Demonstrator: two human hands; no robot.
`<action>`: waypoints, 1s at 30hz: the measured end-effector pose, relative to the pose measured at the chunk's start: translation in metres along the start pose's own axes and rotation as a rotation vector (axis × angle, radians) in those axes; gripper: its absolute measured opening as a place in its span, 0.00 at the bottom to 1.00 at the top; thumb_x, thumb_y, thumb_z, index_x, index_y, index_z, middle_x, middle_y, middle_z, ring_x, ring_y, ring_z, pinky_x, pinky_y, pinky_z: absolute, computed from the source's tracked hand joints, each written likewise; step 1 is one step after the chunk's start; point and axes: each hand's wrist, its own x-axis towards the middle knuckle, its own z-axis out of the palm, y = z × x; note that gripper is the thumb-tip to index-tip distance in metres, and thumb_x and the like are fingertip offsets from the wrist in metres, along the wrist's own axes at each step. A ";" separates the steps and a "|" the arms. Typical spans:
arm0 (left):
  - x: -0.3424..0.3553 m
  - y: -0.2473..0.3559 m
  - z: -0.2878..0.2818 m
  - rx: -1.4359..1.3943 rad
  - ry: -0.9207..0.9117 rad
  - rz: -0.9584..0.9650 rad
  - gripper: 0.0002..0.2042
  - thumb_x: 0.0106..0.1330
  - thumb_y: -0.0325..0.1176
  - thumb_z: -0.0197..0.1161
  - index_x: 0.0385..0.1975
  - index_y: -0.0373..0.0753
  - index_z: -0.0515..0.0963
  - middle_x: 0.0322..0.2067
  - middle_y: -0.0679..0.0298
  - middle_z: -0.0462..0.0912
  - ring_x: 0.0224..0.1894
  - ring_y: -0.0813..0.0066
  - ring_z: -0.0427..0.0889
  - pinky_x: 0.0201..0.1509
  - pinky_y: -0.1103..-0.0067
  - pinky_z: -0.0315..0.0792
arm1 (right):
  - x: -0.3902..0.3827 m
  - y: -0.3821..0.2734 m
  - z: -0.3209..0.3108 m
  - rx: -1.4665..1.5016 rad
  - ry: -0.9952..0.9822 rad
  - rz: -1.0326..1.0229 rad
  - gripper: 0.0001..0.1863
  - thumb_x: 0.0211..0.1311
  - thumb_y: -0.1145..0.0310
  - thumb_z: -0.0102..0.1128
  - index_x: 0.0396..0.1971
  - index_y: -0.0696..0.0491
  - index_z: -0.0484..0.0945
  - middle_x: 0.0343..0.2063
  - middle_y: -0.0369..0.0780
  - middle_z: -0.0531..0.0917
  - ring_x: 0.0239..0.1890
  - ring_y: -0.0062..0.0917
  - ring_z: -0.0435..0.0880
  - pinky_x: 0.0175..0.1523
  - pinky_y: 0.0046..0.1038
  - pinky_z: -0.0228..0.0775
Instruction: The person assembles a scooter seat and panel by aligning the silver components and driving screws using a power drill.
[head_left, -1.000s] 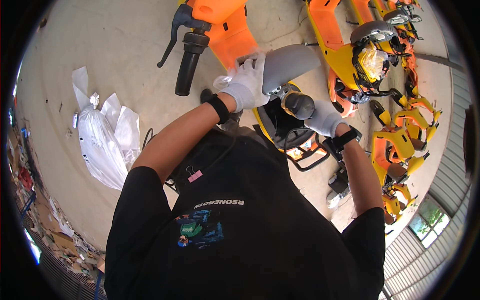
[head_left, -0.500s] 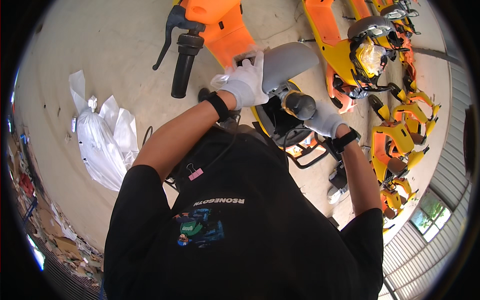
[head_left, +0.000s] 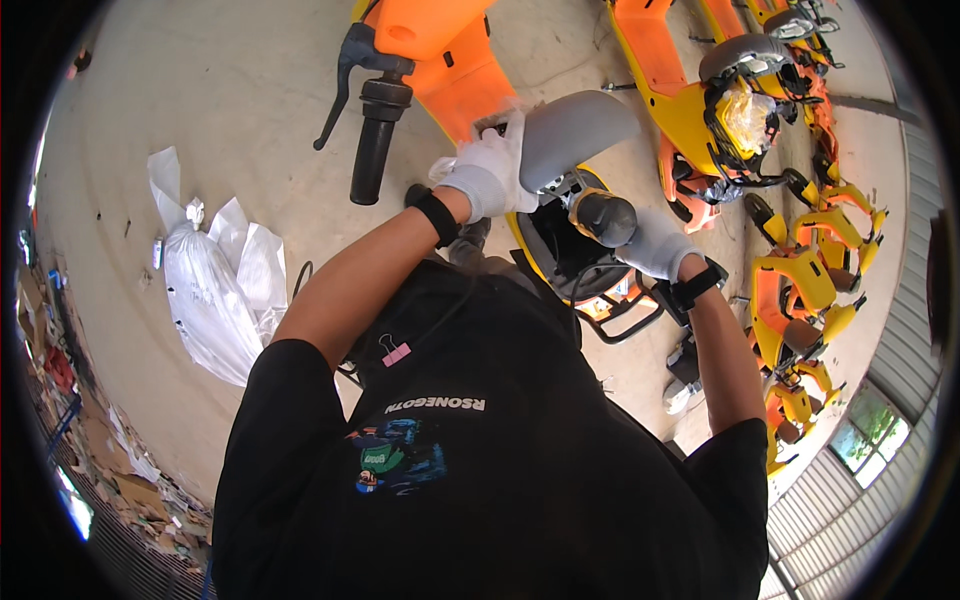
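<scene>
My left hand, in a white knit glove, is closed on the near edge of a grey scooter seat, which is tipped up over the orange and yellow scooter. In my right hand, also gloved, is a power driver with a rounded dark back end. Its nose points toward the metal hinge under the seat; the tip's contact is hidden. Below the seat, a dark storage well lies open. My right fingers are mostly hidden behind the driver.
A black handlebar grip with a brake lever juts out at upper left. More yellow and orange scooters stand along the right. A white plastic bag lies on the floor at left, with scrap cardboard beyond it.
The view has shifted slightly. The seat and the driver keep nearly the same places relative to each other, and both hands hold on as before.
</scene>
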 end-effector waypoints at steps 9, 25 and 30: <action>0.001 -0.004 0.001 -0.012 0.008 0.010 0.54 0.42 0.50 0.74 0.66 0.31 0.49 0.50 0.36 0.73 0.48 0.40 0.79 0.53 0.62 0.74 | -0.016 0.009 0.008 0.141 -0.009 0.048 0.15 0.48 0.67 0.62 0.38 0.54 0.81 0.33 0.49 0.84 0.38 0.45 0.82 0.44 0.36 0.74; -0.004 0.010 -0.008 0.048 -0.084 -0.022 0.56 0.42 0.53 0.73 0.66 0.28 0.47 0.49 0.35 0.73 0.48 0.42 0.80 0.54 0.65 0.75 | -0.063 0.033 0.021 0.320 0.187 0.193 0.15 0.53 0.64 0.61 0.40 0.54 0.80 0.35 0.48 0.85 0.41 0.44 0.83 0.46 0.35 0.75; -0.001 0.007 -0.015 0.053 -0.097 -0.022 0.56 0.44 0.56 0.71 0.67 0.28 0.47 0.53 0.35 0.72 0.51 0.43 0.79 0.55 0.65 0.74 | -0.054 0.042 0.038 0.347 0.257 0.173 0.17 0.50 0.63 0.64 0.40 0.55 0.80 0.35 0.49 0.85 0.40 0.44 0.83 0.46 0.35 0.75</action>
